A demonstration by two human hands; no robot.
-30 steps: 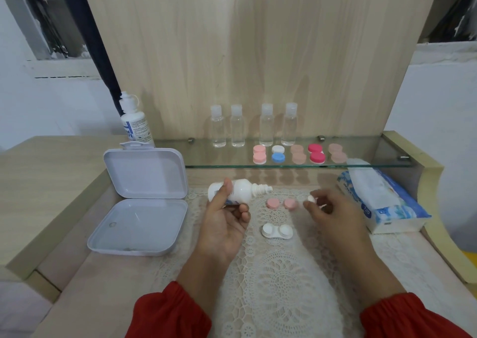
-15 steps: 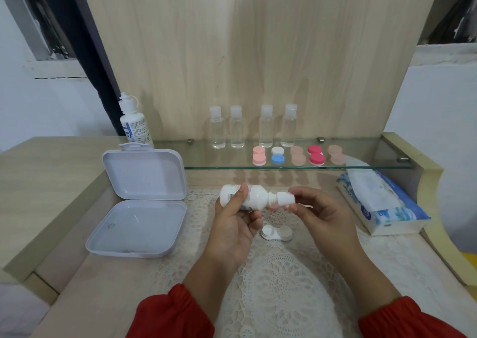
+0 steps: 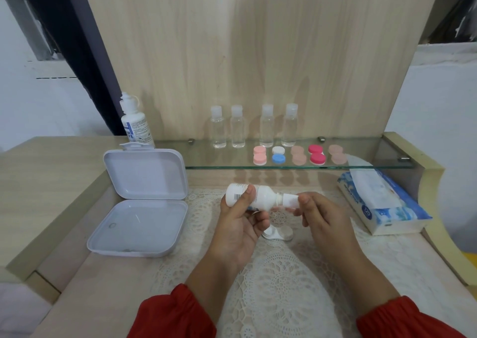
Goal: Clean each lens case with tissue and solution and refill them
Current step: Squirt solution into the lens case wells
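Lace mat [image 3: 278,286] covers centre-bottom of frame; open room on it below the hands. Glass shelf [image 3: 361,166] edge runs across mid-frame w/ closed cases [image 3: 296,155] and 4 clear bottles [image 3: 254,131]. White box [image 3: 139,203] lies open at left, tissue pack [image 3: 382,203] at right. Left hand [image 3: 240,224] grips bottle [image 3: 258,198] sideways, mid-frame; right hand [image 3: 320,213] pinches its cap [image 3: 290,200]. Open lens case [image 3: 277,233] lies on mat just below, btwn both hands, partly hidden.
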